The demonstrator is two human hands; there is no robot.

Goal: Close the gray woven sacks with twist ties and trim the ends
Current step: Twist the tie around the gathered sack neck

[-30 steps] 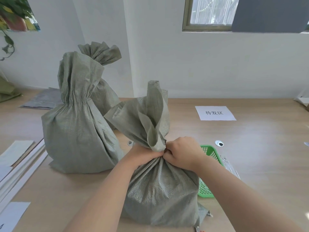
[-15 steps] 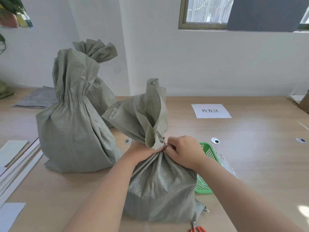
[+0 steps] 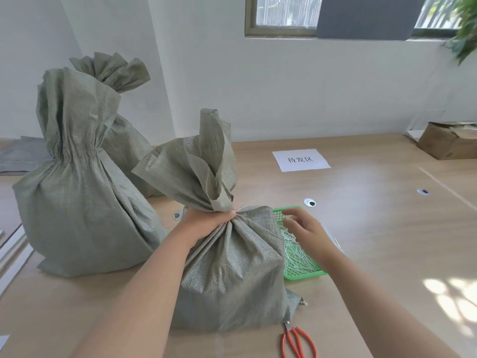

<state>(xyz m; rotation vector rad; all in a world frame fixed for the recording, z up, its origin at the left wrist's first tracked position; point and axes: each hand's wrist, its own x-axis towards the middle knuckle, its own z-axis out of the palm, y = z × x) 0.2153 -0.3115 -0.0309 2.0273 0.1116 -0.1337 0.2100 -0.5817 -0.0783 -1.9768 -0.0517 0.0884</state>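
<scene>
A cinched sack [image 3: 77, 202] stands toward the bench's left edge, with a second sack [image 3: 121, 140] behind it. Near the front edge, centre, stands the third sack [image 3: 232, 275]. The left hand [image 3: 206, 220] grips its gathered neck, fingers curled round it. Just beside it on the right, the green basket [image 3: 304, 275] holds white twist ties [image 3: 294, 251]. The right hand [image 3: 304, 228] hovers over them, fingers spread, holding nothing. Red-handled scissors [image 3: 296, 342] lie at the front edge.

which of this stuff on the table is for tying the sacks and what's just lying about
For the job: gray woven sack in the left hand; green plastic mesh basket of white twist ties under the right hand; red-handled scissors.
Lying about: white paper sign; brown cardboard box; flat gray sheet.
</scene>
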